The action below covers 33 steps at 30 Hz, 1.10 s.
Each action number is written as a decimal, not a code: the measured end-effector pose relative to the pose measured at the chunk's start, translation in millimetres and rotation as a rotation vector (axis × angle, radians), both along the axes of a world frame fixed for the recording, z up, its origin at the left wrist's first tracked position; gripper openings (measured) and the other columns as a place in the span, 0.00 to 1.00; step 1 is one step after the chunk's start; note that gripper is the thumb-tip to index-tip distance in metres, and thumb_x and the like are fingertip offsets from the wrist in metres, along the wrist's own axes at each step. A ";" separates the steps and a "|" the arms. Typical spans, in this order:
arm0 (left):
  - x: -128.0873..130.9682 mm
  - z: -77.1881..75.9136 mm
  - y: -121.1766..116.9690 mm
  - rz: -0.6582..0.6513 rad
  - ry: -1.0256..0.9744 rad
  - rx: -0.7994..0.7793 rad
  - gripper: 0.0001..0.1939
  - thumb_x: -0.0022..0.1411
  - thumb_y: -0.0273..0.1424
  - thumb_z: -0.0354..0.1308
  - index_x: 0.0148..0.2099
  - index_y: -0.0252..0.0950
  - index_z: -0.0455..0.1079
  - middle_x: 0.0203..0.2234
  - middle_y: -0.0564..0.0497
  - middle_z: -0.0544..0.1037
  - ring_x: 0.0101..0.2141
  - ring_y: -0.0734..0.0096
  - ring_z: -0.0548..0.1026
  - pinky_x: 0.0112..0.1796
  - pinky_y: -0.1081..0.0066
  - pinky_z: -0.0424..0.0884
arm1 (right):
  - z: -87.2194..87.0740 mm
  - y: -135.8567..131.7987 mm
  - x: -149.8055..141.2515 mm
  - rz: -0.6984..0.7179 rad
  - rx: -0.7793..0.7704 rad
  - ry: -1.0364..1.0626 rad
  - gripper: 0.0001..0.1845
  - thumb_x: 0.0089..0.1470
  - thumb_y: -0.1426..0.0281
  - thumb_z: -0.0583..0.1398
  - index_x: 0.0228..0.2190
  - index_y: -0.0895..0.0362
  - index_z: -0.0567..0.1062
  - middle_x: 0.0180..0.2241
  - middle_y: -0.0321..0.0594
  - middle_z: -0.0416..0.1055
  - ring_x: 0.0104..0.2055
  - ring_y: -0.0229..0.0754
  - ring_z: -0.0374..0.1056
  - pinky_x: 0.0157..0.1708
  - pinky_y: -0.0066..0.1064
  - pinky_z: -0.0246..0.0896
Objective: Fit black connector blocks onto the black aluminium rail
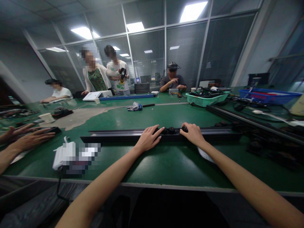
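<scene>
A long black rail point(111, 136) with a shiny channel lies across the green table in front of me. Several small dark round parts point(171, 129) sit along its channel between my hands. My left hand point(149, 138) rests over the rail with its fingers spread, its fingertips beside one of these parts; whether it touches that part I cannot tell. The fingers of my right hand point(193, 134) are bent round a small black part point(184, 129) at the rail, partly hidden by them. Under my right forearm a white item point(206, 155) shows in part.
Left of me lie a white device point(64, 155) with a cable and a co-worker's hands point(30, 139). More dark parts point(261, 147) and a long rail point(251, 122) are at right. Farther back stand a green basket point(206, 99), a blue tray point(268, 96) and gloves point(135, 106). Several people are behind.
</scene>
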State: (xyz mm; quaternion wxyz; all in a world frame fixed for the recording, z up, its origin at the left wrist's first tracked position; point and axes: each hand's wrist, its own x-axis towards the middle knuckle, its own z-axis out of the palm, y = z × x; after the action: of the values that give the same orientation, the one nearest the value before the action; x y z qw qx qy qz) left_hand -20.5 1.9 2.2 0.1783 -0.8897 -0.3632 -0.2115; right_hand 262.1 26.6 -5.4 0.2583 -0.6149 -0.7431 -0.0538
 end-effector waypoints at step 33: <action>-1.1 -1.2 0.8 -0.004 -0.017 -0.007 0.26 0.72 0.39 0.43 0.70 0.44 0.53 0.62 0.43 0.62 0.60 0.57 0.64 0.58 0.54 0.62 | -3.4 9.8 20.0 0.016 -0.004 -0.059 0.15 0.59 0.59 0.52 0.35 0.56 0.73 0.35 0.46 0.76 0.39 0.49 0.67 0.37 0.36 0.48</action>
State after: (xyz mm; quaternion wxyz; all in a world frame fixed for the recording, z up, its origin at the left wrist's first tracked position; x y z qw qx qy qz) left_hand -21.5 2.7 1.0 0.1715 -0.8892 -0.3639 -0.2182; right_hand 282.1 36.4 -8.7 0.2354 -0.6078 -0.7553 -0.0682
